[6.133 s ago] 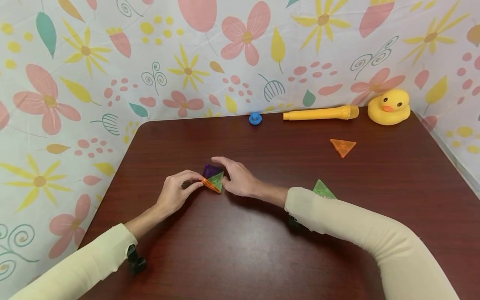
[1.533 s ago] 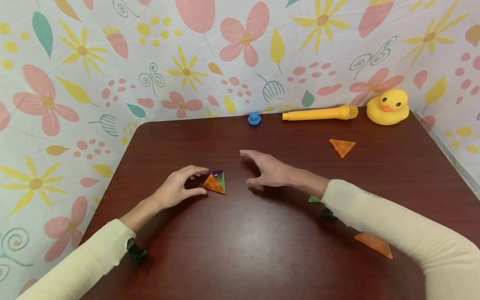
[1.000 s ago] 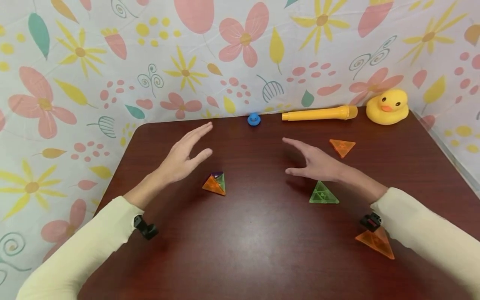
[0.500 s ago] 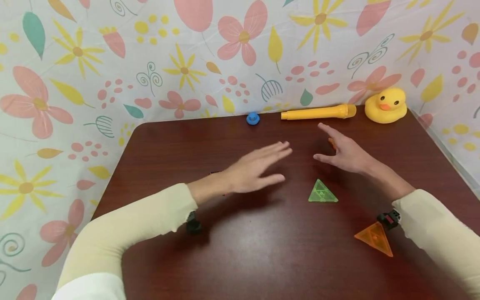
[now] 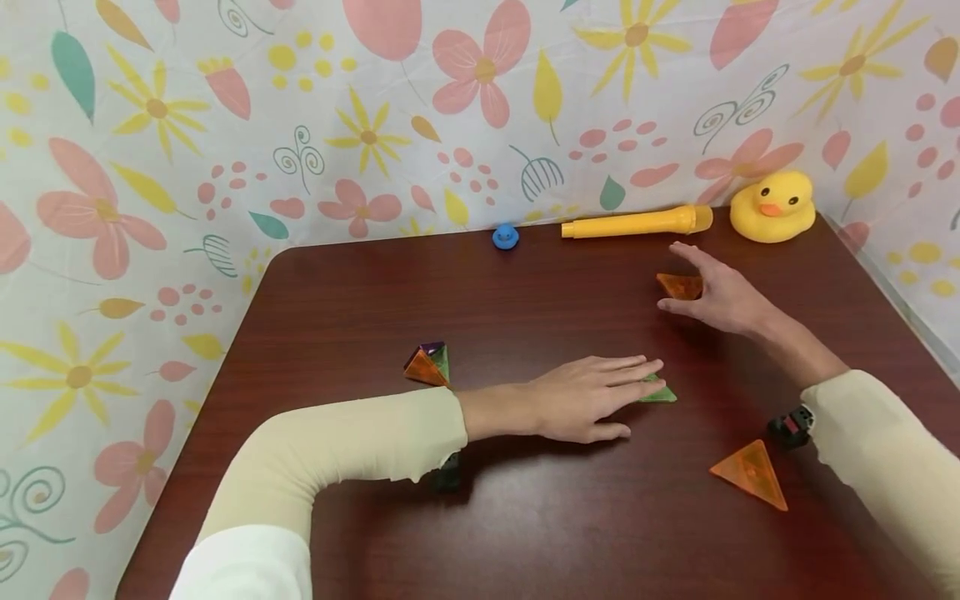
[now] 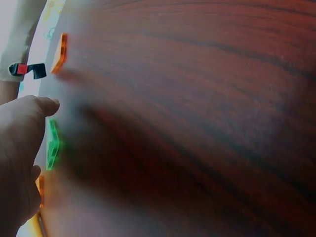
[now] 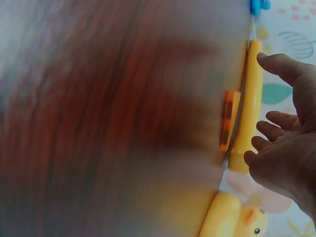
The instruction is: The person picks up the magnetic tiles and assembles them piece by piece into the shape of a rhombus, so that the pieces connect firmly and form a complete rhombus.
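My left hand [image 5: 588,398] reaches across with fingers straight, its fingertips overlapping a green translucent triangular tile [image 5: 662,391] in the head view. In the left wrist view that green tile [image 6: 52,144] shows beyond the thumb. My right hand [image 5: 723,292] is spread, thumb apart from fingers, around an orange triangular tile [image 5: 677,286] that it partly hides. The right wrist view has this orange tile [image 7: 229,120] beside the open palm, not gripped. Left of centre stands a small built shape of orange, green and purple triangle tiles [image 5: 426,367].
Another orange triangular tile [image 5: 752,475] lies at the near right, by the right wrist. Along the table's back edge are a small blue duck-like toy [image 5: 506,237], a yellow toy microphone [image 5: 633,223] and a yellow rubber duck [image 5: 773,207]. A flower-patterned cloth [image 5: 457,108] hangs behind.
Earlier both hands were at the built tile shape; both have left it. My left hand has swung right to the green tile, and my right hand has moved to the far orange tile.
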`<action>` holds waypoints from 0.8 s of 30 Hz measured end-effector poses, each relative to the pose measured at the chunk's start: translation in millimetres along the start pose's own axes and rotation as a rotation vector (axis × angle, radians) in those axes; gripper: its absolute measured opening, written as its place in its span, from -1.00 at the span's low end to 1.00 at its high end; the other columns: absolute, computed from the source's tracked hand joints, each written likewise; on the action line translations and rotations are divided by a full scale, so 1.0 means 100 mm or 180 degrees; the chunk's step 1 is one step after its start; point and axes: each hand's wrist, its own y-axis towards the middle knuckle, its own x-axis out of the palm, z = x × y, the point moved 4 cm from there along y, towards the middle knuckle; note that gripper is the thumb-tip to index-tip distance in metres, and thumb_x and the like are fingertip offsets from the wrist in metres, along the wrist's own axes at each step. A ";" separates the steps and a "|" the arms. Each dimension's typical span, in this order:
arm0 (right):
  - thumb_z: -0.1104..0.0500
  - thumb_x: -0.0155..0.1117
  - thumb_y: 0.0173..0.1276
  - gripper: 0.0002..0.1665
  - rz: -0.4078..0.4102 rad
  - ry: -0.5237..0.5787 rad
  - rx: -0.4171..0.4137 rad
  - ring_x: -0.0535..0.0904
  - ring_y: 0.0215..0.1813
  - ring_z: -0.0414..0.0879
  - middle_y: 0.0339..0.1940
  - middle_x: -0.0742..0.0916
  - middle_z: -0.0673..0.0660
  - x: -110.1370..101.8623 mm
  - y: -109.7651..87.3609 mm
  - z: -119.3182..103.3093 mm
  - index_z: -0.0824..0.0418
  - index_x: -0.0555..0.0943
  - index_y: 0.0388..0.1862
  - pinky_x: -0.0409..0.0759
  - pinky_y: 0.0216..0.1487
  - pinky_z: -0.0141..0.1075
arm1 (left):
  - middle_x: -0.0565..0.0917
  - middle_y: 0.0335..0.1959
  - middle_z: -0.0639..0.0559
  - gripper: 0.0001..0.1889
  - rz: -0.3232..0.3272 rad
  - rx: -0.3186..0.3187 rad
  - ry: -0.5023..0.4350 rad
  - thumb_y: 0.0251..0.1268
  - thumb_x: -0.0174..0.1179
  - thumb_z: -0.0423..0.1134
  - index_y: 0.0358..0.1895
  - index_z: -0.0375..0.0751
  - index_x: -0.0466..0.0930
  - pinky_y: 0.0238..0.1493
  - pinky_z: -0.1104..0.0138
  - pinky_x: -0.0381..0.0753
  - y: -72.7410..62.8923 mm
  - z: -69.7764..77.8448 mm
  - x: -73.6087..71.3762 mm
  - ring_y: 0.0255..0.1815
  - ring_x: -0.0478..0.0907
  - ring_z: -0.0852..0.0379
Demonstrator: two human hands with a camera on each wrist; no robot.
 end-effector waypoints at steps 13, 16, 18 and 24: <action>0.13 0.51 0.44 0.10 -0.0071 -0.0180 0.0122 0.31 0.37 0.46 0.54 0.29 0.62 -0.05 0.02 0.21 0.47 0.06 0.68 0.23 0.42 0.40 | 0.01 0.76 0.03 -0.32 -0.0043 -0.0067 0.0410 0.72 -0.03 0.13 0.73 0.01 0.14 0.64 0.26 0.08 0.02 0.09 0.10 0.75 -0.08 0.14; 0.13 0.52 0.44 0.07 -0.0056 -0.0195 0.0082 0.34 0.36 0.46 0.52 0.32 0.63 -0.05 0.02 0.22 0.50 0.11 0.66 0.26 0.40 0.37 | 0.01 0.76 0.02 -0.34 -0.0013 -0.0083 0.0384 0.72 -0.04 0.11 0.72 -0.01 0.15 0.64 0.30 0.05 0.01 0.10 0.12 0.75 -0.09 0.14; 0.12 0.52 0.44 0.05 -0.0046 -0.0196 0.0053 0.35 0.37 0.45 0.50 0.34 0.63 -0.05 0.01 0.22 0.51 0.14 0.64 0.28 0.39 0.36 | 0.00 0.77 0.03 -0.34 0.0002 -0.0100 0.0344 0.73 -0.04 0.10 0.72 -0.02 0.15 0.64 0.34 0.01 0.01 0.09 0.13 0.74 -0.09 0.15; 0.13 0.53 0.42 0.00 -0.0005 -0.0175 0.0052 0.37 0.40 0.46 0.51 0.37 0.62 -0.06 -0.01 0.21 0.50 0.22 0.61 0.31 0.38 0.35 | 0.06 0.75 0.08 -0.39 0.0083 -0.0116 0.0182 0.72 0.00 0.07 0.68 0.04 0.24 0.62 0.43 -0.16 -0.01 0.07 0.14 0.73 -0.06 0.22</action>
